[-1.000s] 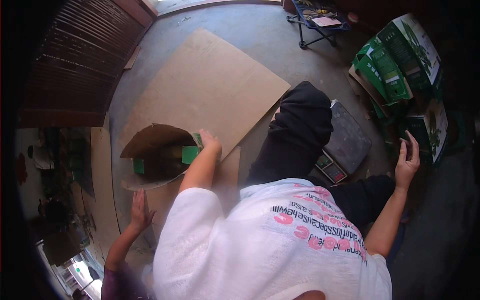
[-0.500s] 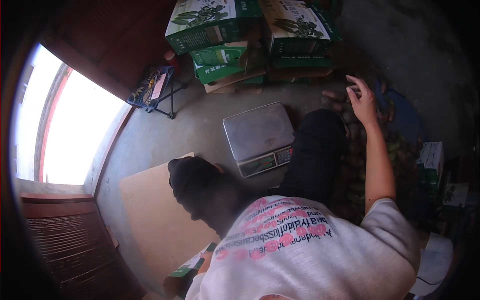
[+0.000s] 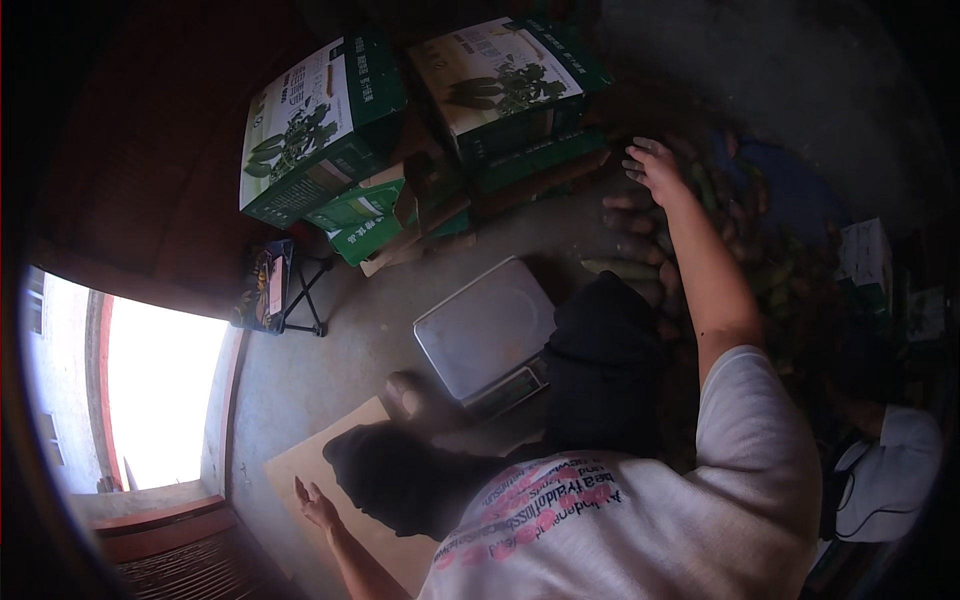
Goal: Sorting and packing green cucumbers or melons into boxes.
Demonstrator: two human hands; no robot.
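My right hand [image 3: 657, 172] reaches out at the far right with its fingers stretched and nothing visible in them. Just beside and beneath it lies a heap of long, brownish root-like vegetables [image 3: 640, 247], with some greenish ones [image 3: 625, 269] among them; shadow blurs their exact kind. Palm partly up, my left hand [image 3: 318, 507] is raised over a flat cardboard sheet [image 3: 290, 462], fingers apart and nothing in them. Between my knees and the cartons stands a digital scale [image 3: 485, 325] with a bare metal plate.
Two green-and-white printed cartons [image 3: 320, 125] [image 3: 500, 85] sit on flattened cardboard at the back. A small folding stool [image 3: 268, 290] holding some items is left of the scale. A bright doorway [image 3: 160, 390] opens at left; a white box [image 3: 865, 255] stands right.
The view has turned, shifting the cartons left and down. My left hand has come up into view from beside a green-and-white box. My right hand stays outstretched near the heap.
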